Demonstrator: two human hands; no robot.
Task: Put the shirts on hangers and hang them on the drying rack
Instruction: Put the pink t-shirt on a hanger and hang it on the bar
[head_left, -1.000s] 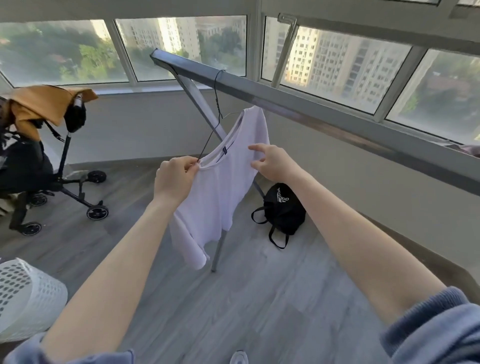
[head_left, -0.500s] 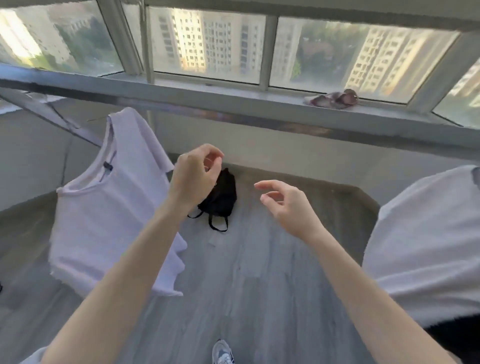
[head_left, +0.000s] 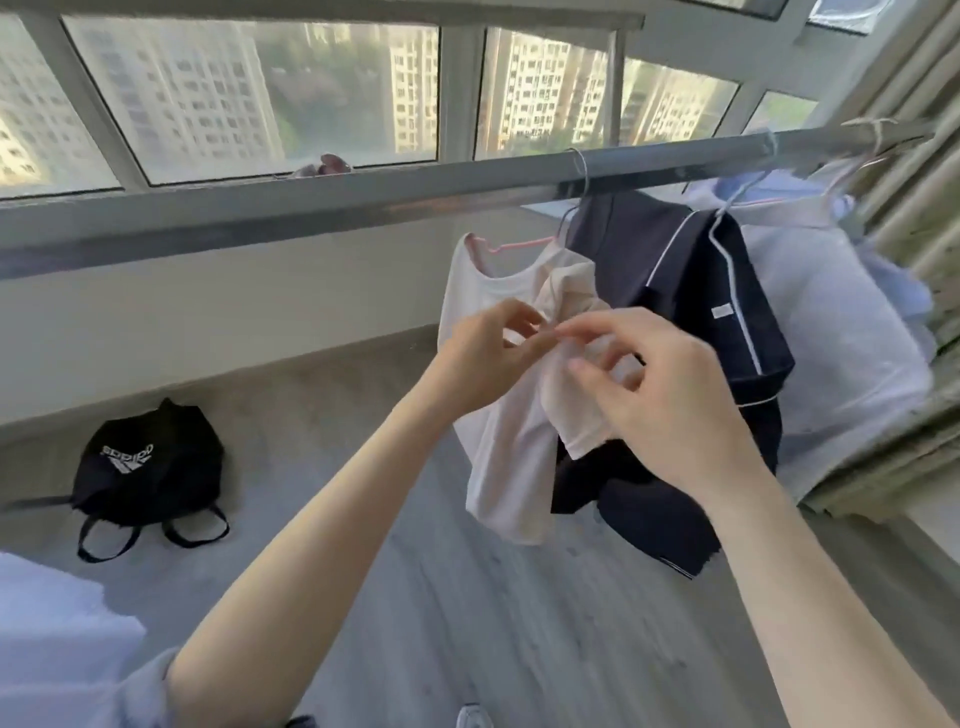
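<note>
The cream shirt (head_left: 501, 467) hangs on a pink hanger (head_left: 519, 244) from the rail (head_left: 311, 202), with its bunched sleeve caught between both grips. The left grip (head_left: 483, 364) pinches the fabric with curled fingers. The right grip (head_left: 675, 400) pinches the same bunch between thumb and forefinger. A navy shirt (head_left: 675, 270) hangs just behind; its small white label is unreadable. The black bag (head_left: 145, 467) on the floor shows white adidas lettering, upside down. Both bare forearms reach up and forward.
</note>
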